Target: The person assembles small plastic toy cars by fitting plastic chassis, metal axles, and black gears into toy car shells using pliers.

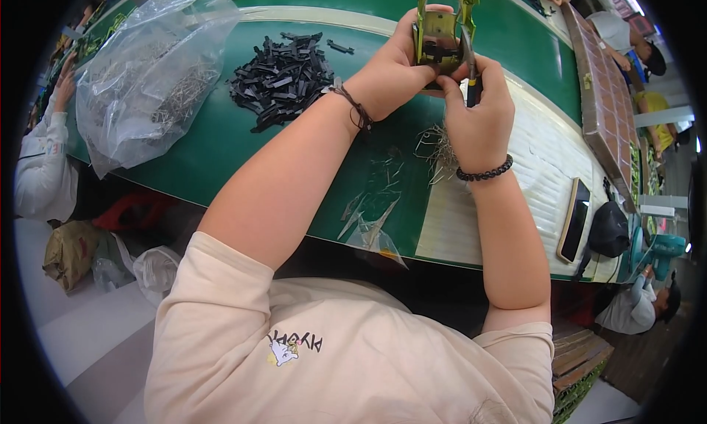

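Observation:
At the far middle of the bench, my left hand [401,67] is closed around a shiny green plastic frame [471,15] with a looped opening at its top. A dark piece [444,55] shows inside the frame's lower part. My right hand [482,118] grips pliers [471,74] with a grey metal head and black-and-yellow handle, their head against the frame's right side. Fingers hide most of the handle. Below the hands lies a small heap of thin metal wire pieces [440,155]. Left of my left wrist is a pile of black plastic strips [283,78].
A clear plastic bag [158,85] of metal wire pieces stands at the left of the green bench [294,173]. Scraps of clear film [375,225] lie at the near edge. To the right are a white padded sheet [537,151], a phone [574,219] and a black pouch [610,227]. Other people sit around.

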Action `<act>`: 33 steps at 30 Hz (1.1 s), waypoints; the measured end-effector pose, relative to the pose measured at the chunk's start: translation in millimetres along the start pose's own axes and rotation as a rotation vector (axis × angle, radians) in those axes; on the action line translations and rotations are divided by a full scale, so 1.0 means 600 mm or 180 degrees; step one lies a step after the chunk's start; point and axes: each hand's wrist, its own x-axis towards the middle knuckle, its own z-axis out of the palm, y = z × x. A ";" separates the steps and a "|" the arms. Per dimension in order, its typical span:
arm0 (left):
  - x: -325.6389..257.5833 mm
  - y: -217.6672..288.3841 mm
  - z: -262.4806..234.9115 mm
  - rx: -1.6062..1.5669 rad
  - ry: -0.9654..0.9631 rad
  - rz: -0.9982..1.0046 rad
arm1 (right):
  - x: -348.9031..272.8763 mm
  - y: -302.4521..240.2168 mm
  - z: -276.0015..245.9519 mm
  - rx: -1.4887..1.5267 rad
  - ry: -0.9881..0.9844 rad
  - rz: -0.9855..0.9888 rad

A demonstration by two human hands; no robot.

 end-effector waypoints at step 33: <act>0.014 -0.028 -0.011 0.0690 0.0413 0.0636 | 0.004 -0.003 -0.033 -0.1019 -0.0913 0.0351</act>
